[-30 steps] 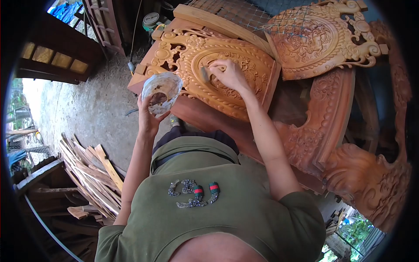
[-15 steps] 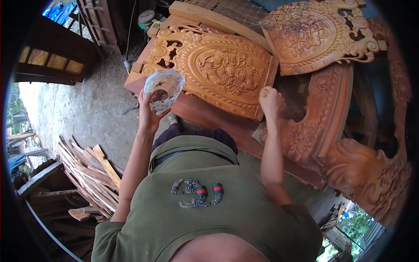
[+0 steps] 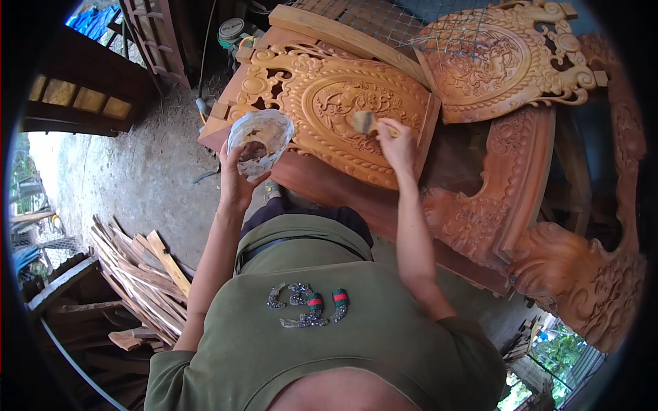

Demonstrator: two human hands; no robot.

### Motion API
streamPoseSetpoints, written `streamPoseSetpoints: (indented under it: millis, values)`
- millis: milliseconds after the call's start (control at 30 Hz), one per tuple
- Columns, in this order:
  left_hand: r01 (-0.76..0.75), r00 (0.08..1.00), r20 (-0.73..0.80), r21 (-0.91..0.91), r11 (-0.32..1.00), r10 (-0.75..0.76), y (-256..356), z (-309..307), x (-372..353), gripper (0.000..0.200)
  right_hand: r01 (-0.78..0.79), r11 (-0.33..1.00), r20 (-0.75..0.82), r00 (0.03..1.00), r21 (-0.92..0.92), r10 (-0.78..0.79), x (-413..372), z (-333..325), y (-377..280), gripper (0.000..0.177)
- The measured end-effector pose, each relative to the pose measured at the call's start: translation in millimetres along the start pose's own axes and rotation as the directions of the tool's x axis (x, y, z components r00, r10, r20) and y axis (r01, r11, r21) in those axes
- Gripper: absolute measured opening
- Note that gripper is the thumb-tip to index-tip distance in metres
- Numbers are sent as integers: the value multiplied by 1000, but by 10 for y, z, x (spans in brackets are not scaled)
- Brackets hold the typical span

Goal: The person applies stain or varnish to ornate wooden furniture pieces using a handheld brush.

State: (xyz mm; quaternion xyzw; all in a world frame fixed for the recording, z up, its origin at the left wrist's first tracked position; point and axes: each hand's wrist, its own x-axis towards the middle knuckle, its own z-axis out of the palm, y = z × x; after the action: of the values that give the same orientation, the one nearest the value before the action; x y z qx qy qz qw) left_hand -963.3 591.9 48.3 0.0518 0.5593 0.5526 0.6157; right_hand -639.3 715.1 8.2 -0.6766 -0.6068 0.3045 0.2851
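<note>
My left hand [image 3: 238, 179] grips the near-left side of a whitish, translucent bowl [image 3: 273, 130] with brown matter inside. To its right, my right hand [image 3: 397, 145] is closed round the handle of a brush [image 3: 364, 122]. The pale brush head is over the oval carving of an orange-brown wooden panel [image 3: 322, 147]; whether the bristles touch the wood cannot be told. This panel lies on a reddish wooden piece, with its beaded border and openwork end toward the left.
A second carved panel [image 3: 473, 68] lies at the upper right under netting. Large carved furniture parts [image 3: 562, 260] stand on the right. Split wood strips [image 3: 144, 274] are piled at the lower left. A round gauge [image 3: 232, 27] and a cable are beyond the bowl.
My right hand has moved left and slightly toward the body, from the panel's right edge to over its surface. The brush now shows. My left hand and the bowl have barely shifted.
</note>
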Motion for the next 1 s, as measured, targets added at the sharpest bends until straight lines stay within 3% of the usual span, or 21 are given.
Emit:
streamPoseSetpoints:
  millis: [33, 100, 233, 300, 367, 400, 433, 533, 600, 633, 700, 733, 800, 933, 1000]
  values:
    - [4, 1000, -3, -5, 1000, -4, 3, -48, 20, 69, -84, 996, 22, 996, 41, 84, -13, -152, -25, 24]
    - [12, 1000, -19, 2, 1000, -12, 23, -106, 78, 68, -29, 948, -114, 994, -316, -8, 20, -341, 19, 23]
    - [-2, 1000, 1, -11, 1000, 2, 91, -141, 125, 73, 11, 907, -283, 949, -420, -142, 65, -315, -47, 22]
    - [-7, 1000, 9, -4, 1000, 7, 116, -161, 168, 72, 47, 888, -285, 938, -458, -197, 31, -188, -147, 21]
    - [4, 1000, 10, -10, 1000, -4, 153, -173, 204, 69, 159, 881, -158, 955, -446, -252, -17, -73, -265, 20]
    - [19, 1000, 12, -10, 1000, -19, 167, -182, 217, 67, 298, 898, -84, 936, -324, -341, -33, -5, -320, 20]
    - [21, 1000, 17, -10, 1000, -21, 179, -196, 237, 67, 275, 902, 4, 957, -334, -290, -83, 44, -382, 21]
    - [25, 998, 55, -9, 1000, -24, 195, -225, 326, 74, 269, 925, 80, 963, -269, -257, -97, 161, -502, 22]
    - [40, 998, 58, -3, 999, -40, 221, -265, 376, 74, 124, 992, 184, 975, 2, -122, -68, 189, -569, 23]
    - [40, 997, 61, 0, 999, -40, 266, -259, 377, 74, 122, 993, 180, 976, 3, -120, -14, 190, -515, 23]
    - [45, 999, 27, 27, 999, -45, 356, -233, 367, 64, -26, 997, 135, 991, 67, 17, 172, 83, -288, 24]
    - [47, 998, 32, 28, 998, -48, 376, -255, 387, 64, 8, 1000, 77, 997, 1, -9, 236, -16, -242, 25]
    - [48, 997, 61, 32, 998, -49, 419, -310, 445, 65, -136, 990, 8, 991, 41, 136, 420, -145, 17, 26]
    - [43, 996, 75, 45, 998, -47, 483, -400, 507, 68, -145, 975, -163, 980, -169, 118, 485, -280, -200, 27]
    - [59, 995, 80, 51, 997, -63, 524, -419, 504, 71, -162, 846, -352, 936, -508, -32, 483, -174, -341, 25]
